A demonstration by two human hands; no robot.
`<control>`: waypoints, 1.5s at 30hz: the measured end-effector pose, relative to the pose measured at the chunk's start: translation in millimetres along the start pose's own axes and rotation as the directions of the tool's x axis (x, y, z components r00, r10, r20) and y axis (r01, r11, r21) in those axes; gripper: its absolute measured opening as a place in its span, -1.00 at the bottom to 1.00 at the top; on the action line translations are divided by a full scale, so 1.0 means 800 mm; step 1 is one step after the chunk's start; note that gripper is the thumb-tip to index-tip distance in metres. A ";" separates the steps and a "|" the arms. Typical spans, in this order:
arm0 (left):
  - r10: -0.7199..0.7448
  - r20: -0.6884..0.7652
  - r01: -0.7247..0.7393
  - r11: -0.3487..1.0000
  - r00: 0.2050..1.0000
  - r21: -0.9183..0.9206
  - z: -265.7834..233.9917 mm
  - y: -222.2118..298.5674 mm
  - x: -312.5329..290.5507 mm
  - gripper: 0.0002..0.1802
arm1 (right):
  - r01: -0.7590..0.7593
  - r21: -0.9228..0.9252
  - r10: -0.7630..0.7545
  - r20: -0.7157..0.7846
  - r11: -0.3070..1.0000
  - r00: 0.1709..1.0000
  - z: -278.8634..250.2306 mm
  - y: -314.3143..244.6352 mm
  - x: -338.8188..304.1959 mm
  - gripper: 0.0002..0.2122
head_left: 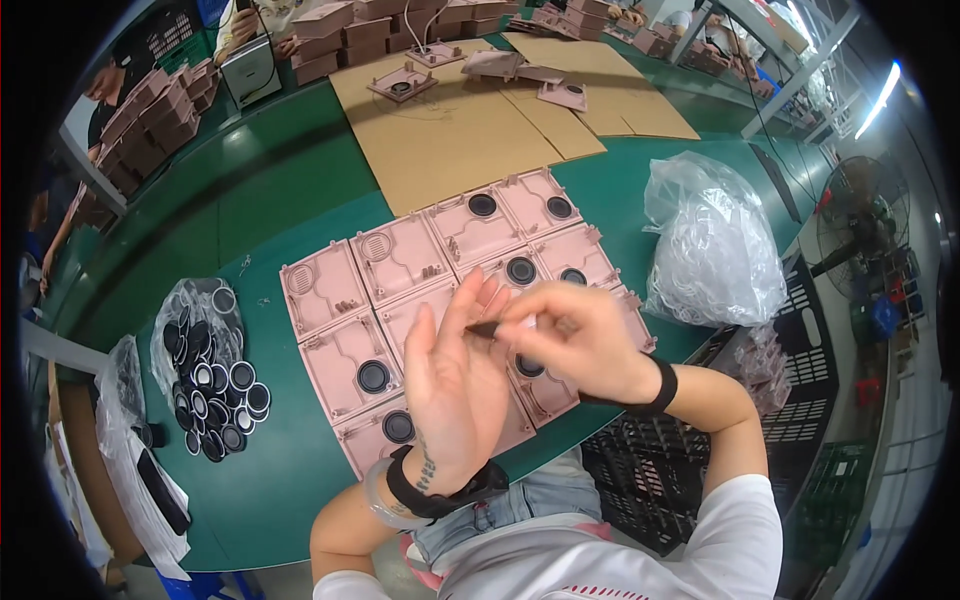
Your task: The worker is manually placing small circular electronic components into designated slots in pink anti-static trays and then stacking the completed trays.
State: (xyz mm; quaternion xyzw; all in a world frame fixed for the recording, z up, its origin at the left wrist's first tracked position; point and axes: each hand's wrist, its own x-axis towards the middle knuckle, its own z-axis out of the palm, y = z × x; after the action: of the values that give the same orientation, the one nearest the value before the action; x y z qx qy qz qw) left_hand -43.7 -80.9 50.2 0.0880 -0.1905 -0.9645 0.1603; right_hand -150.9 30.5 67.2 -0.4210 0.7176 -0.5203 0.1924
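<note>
Both hands meet above a grid of pink plastic housing panels [335, 385]. My right hand [585, 330] pinches a small dark piece [483, 328] between thumb and fingertips; its exact kind is hard to make out. My left hand [455, 375] is turned palm up with fingers stretched out, and the dark piece lies against its fingers. Several panels beneath carry a round black speaker [373, 377], while others show a bare round grille [377, 247]. The hands cover the middle of the grid.
On the left, loose black discs with pale rims [215, 405] spill from a clear bag [185, 300]. A full clear plastic bag [715, 250] stands at right. Cardboard [430, 130] with pink parts lies beyond. Black crates [640, 475] stand below the table's right edge. Other people work at the far side.
</note>
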 end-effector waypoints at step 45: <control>-0.111 -0.079 0.137 0.841 0.991 0.523 -0.008 0.001 0.008 -0.81 | 0.090 -0.115 -0.102 -0.100 0.989 0.990 -0.032 0.000 -0.012 -0.88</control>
State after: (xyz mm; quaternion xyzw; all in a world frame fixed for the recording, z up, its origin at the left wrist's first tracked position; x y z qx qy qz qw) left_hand -48.0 -86.1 43.7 0.1628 -0.4377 -0.8814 0.0717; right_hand -163.7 53.3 75.3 -0.4371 0.7332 -0.5102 0.1056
